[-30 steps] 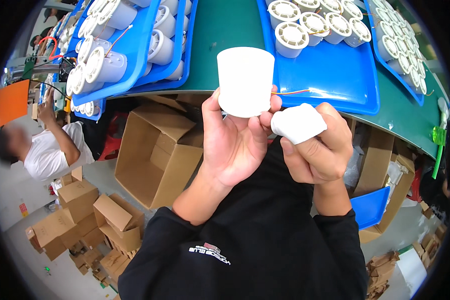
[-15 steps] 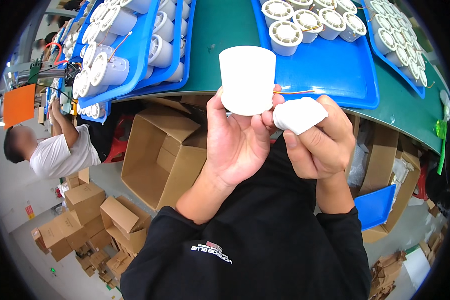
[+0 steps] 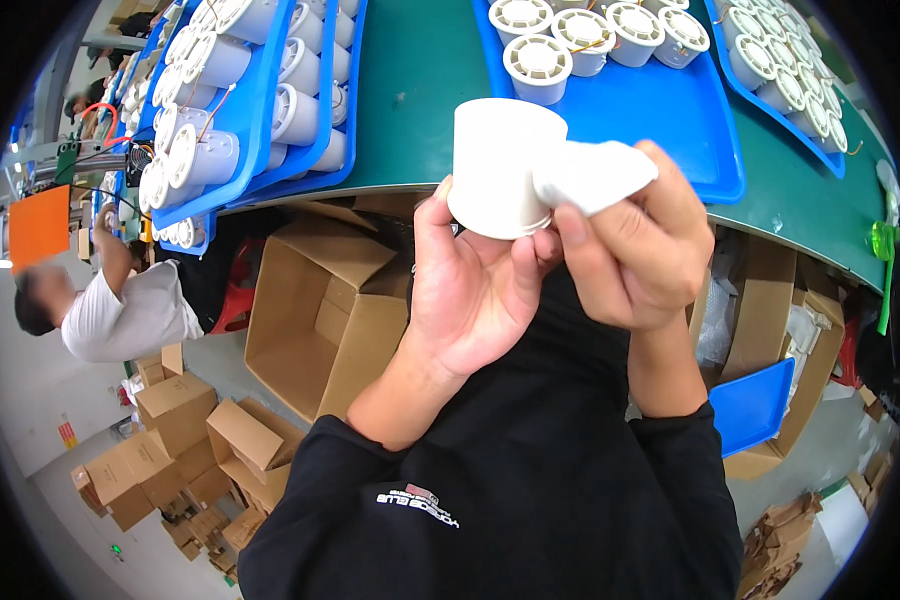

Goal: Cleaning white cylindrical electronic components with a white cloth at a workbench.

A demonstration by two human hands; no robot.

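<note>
My left hand [image 3: 475, 285] grips a white cylindrical housing [image 3: 500, 165] from below, its fingers curled round the lower rim. The housing is tilted, with its smooth side facing me. In my right hand [image 3: 645, 245] a folded white cloth [image 3: 600, 178] is pinched between thumb and fingers. The cloth lies against the right side of the housing and covers part of it. Just beyond, a blue tray [image 3: 660, 130] on the green table holds several similar white housings [image 3: 537, 65] with slotted round tops and thin wires.
Stacked blue trays [image 3: 255, 150] of housings stand at the left, and another loaded tray [image 3: 780, 95] at the right. Below the green table [image 3: 410, 110] edge sits an open cardboard box [image 3: 320, 310]. A person in a white shirt [image 3: 135, 310] works at the far left.
My right hand has moved up with the cloth, bringing it onto the housing's right side. The housing has shifted slightly right in view, and the wire beside it no longer shows.
</note>
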